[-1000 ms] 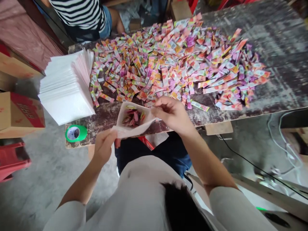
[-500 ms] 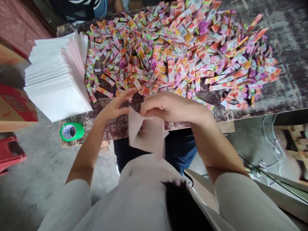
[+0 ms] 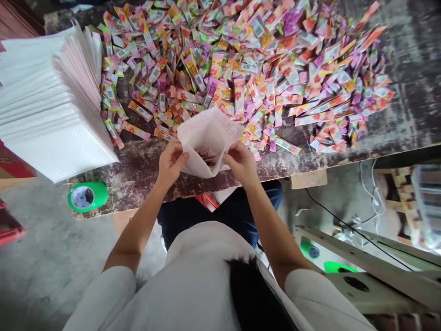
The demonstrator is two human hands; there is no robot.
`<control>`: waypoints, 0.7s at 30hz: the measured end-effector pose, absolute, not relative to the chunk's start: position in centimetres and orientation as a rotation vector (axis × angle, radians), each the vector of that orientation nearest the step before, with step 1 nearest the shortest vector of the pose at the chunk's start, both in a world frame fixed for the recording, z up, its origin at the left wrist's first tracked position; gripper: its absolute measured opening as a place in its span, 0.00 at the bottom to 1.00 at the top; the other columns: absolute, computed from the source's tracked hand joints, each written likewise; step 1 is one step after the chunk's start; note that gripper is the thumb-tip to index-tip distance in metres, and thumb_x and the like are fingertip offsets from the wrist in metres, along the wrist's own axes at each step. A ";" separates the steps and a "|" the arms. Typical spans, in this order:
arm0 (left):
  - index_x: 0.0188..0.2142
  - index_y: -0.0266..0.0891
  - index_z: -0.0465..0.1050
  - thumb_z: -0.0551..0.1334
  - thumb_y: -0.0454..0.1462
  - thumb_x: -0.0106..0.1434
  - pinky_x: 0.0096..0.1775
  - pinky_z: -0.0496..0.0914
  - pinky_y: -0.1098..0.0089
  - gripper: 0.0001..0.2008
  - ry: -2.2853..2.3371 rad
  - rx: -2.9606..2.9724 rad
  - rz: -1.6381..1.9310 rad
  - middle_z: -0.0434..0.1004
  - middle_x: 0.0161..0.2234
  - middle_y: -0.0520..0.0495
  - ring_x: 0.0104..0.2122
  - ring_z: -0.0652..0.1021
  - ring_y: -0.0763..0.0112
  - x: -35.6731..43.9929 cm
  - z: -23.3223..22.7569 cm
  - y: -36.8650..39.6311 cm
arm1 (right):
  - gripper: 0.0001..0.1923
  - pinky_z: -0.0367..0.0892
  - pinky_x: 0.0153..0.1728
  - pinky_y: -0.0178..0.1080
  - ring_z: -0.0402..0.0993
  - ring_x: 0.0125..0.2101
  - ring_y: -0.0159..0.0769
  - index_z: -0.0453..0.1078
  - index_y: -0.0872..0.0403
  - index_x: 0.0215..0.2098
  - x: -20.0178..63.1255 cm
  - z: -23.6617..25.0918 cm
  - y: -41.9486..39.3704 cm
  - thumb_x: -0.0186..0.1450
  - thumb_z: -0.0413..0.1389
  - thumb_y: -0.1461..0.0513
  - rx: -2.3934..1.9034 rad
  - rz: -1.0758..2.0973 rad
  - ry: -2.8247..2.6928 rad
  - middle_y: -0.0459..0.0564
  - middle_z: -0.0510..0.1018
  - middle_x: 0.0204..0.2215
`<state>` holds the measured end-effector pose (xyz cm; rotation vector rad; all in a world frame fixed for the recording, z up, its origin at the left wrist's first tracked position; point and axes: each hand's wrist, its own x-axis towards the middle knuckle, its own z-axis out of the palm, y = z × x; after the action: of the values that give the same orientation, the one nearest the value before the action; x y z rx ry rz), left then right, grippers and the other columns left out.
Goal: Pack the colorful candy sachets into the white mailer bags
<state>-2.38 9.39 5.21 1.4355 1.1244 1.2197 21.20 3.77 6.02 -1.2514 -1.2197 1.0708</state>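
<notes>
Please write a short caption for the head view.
Both hands hold a white bag beside heaped colourful sachets.

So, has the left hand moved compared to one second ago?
Yes. The left hand went up from below the table edge onto the white bag, farther from the green tape roll; it grips the bag's left side.

worn table (image 3: 413,105) bears sachets (image 3: 248,69), white bags (image 3: 48,115), tape (image 3: 87,196).
</notes>
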 end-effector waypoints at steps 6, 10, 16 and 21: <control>0.34 0.40 0.71 0.66 0.45 0.61 0.33 0.64 0.73 0.11 1.386 1.345 1.281 0.68 0.28 0.53 0.29 0.69 0.73 -5.7 6.3 5.9 | 0.19 0.60 0.28 0.36 0.60 0.25 0.31 0.60 0.51 0.27 20.7 5.6 3.6 0.63 0.59 0.47 -1.380 1.101 -1.182 0.41 0.63 0.23; 0.30 0.40 0.66 0.65 0.44 0.58 0.31 0.63 0.73 0.12 1.402 1.058 0.958 0.67 0.26 0.54 0.27 0.68 0.74 -5.7 1.8 4.3 | 0.14 0.61 0.31 0.38 0.60 0.26 0.34 0.60 0.50 0.28 19.9 1.6 1.9 0.62 0.57 0.52 -1.757 1.074 -1.302 0.42 0.64 0.23; 0.35 0.41 0.65 0.66 0.45 0.52 0.33 0.67 0.71 0.16 1.308 0.897 0.952 0.72 0.28 0.54 0.29 0.73 0.72 -3.6 -0.6 4.6 | 0.09 0.64 0.46 0.47 0.68 0.42 0.44 0.67 0.54 0.46 17.0 4.3 2.8 0.68 0.51 0.61 -1.716 0.525 -1.527 0.56 0.72 0.40; 0.56 0.41 0.65 0.69 0.48 0.53 0.37 0.71 0.67 0.33 1.143 0.988 0.843 0.80 0.36 0.47 0.37 0.80 0.61 -3.2 1.8 4.9 | 0.08 0.64 0.45 0.42 0.69 0.42 0.41 0.70 0.56 0.44 13.3 6.7 6.7 0.70 0.53 0.61 -1.615 0.644 -1.890 0.57 0.74 0.42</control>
<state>-3.25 4.94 1.82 0.9876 1.1429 0.8432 13.30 6.68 6.74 -1.6153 -1.8899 0.6445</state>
